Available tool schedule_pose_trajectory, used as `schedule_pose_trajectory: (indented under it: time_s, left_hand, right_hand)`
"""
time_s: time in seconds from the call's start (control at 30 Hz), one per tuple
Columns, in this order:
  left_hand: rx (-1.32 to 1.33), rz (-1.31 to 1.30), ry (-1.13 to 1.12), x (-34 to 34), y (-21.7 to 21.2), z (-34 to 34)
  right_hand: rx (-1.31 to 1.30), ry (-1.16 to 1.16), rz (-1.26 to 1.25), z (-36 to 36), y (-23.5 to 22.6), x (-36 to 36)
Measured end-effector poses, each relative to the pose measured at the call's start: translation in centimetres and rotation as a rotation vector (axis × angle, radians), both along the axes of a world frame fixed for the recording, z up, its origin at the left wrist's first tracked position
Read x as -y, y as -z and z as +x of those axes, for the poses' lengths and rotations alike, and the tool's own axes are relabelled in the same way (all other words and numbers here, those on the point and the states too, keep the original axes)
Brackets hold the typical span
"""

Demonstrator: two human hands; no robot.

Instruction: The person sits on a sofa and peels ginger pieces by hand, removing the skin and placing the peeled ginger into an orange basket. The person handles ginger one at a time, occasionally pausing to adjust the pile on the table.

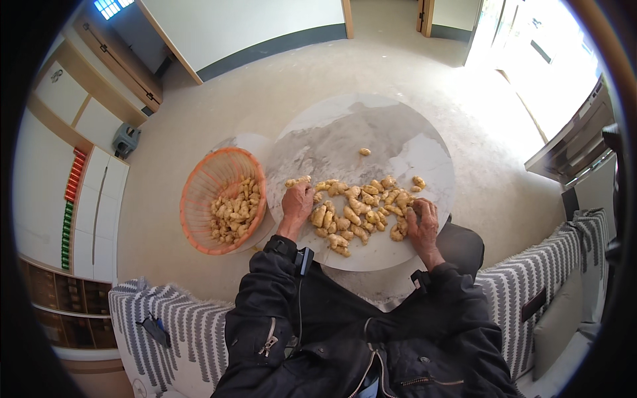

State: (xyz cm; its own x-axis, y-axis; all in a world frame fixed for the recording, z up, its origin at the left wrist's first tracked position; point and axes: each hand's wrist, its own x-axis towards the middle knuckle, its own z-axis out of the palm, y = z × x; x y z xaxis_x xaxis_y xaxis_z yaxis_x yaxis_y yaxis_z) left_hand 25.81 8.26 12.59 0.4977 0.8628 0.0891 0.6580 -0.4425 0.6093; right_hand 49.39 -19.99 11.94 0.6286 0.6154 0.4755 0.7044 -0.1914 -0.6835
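A loose heap of knobbly ginger roots (355,211) covers the near half of a round marble-patterned table (332,129). My left hand (298,204) is at the heap's left edge, its fingers closed on a piece of ginger (298,180) that sticks out beyond the fingertips. At the opposite edge rests my right hand (424,224), fingers bent and a little apart, touching the outer ginger pieces without a visible hold. One small ginger piece (365,152) lies alone farther back, and another (418,181) sits just beyond my right hand.
Left of the table, an orange plastic basket (191,219) partly filled with ginger is tilted toward me on a smaller round surface (247,140). Striped sofa covers (189,318) lie on both sides of me. White cabinets (99,205) line the left wall; bright light enters at the right.
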Motion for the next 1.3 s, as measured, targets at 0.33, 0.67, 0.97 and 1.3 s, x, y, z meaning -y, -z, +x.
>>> schedule_pose_trajectory:
  time_s: [0.33, 0.67, 0.97, 1.3]
  left_hand:
    - [-0.146, 0.123, -0.036, -0.5, 0.3, 0.1]
    - [0.132, -0.198, 0.108, 1.8, -1.2, -3.3]
    - [0.066, 0.035, 0.342, 1.2, -1.6, -2.1]
    - [0.174, 0.110, 0.047, 1.0, 0.0, -5.6]
  right_hand:
    - [-0.022, -0.005, 0.002, 0.1, 0.1, -0.1]
    - [-0.005, -0.003, -0.005, 0.1, 0.1, 0.1]
    - [0.013, -0.001, -0.002, 0.1, 0.2, -0.1]
    - [-0.001, -0.010, -0.003, 0.1, 0.0, -0.1]
